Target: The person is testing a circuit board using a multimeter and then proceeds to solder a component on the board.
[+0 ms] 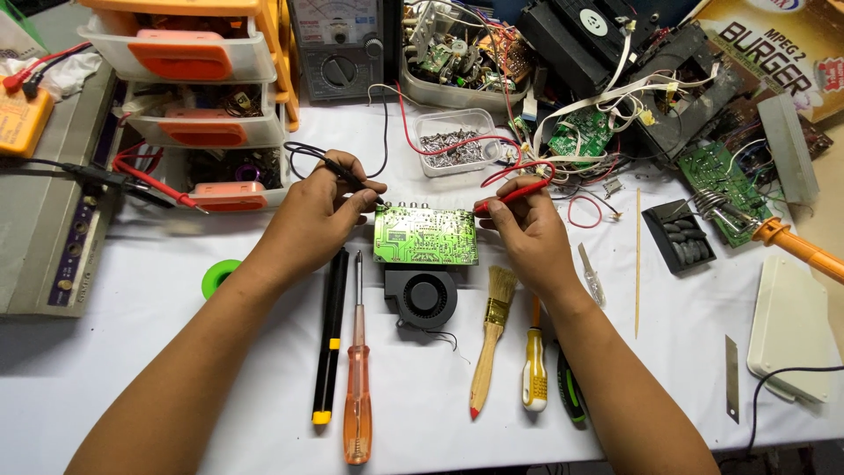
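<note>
left hand (pixel 321 207): fingers pinched, palm down | right hand (pixel 523 224): fingers pinched | forearms converging forward

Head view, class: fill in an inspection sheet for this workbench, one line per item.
Surface: white table, crowded.
Job's things: green circuit board on a black fan.
Clutter: screwdrivers, brush, drawer unit, tray of scrap boards.
Grippers: left hand holds black probe; right hand holds red probe; both tips at the board's top edge.
Cables: red and black leads run to the analog meter.
Surroundings: soldering iron at right.
</note>
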